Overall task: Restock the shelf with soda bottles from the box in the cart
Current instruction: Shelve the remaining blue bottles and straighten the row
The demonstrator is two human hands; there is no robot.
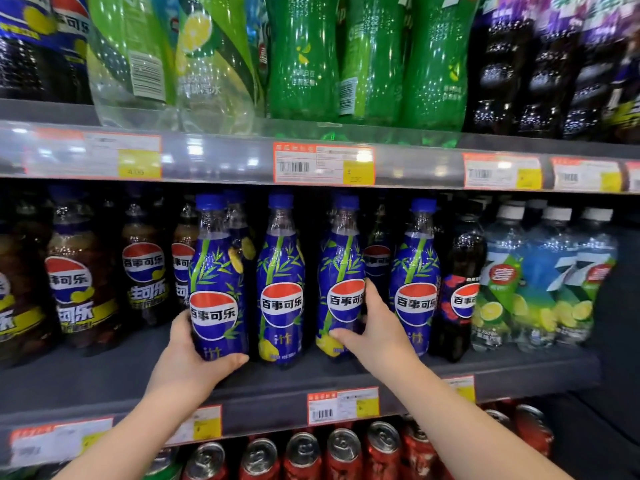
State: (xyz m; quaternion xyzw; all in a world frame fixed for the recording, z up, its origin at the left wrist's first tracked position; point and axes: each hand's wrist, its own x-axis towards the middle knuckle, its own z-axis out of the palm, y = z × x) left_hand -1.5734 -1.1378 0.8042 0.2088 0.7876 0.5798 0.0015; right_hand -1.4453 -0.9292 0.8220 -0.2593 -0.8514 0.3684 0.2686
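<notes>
**Two hands on blue soda bottles at the middle shelf**

The left hand (188, 355) grasps the left bottle (217, 289) low on its body, with the thumb across the lower front and the fingers round its left side. This bottle is upright near the front edge of the middle shelf (104, 382); whether its base touches the shelf cannot be told. The right hand (375, 336) grasps the right bottle (341, 271), which is upright and farther back on the same shelf. The middle bottle (281, 289) stands between the two held ones, and a fourth blue bottle (415, 282) stands just beside the right hand. Dark cola bottles (72, 282) fill the shelf's left part and clear lime bottles (540, 271) its right end. A price tag (343, 405) sits on the front edge, with red cans (301, 452) below it.
</notes>
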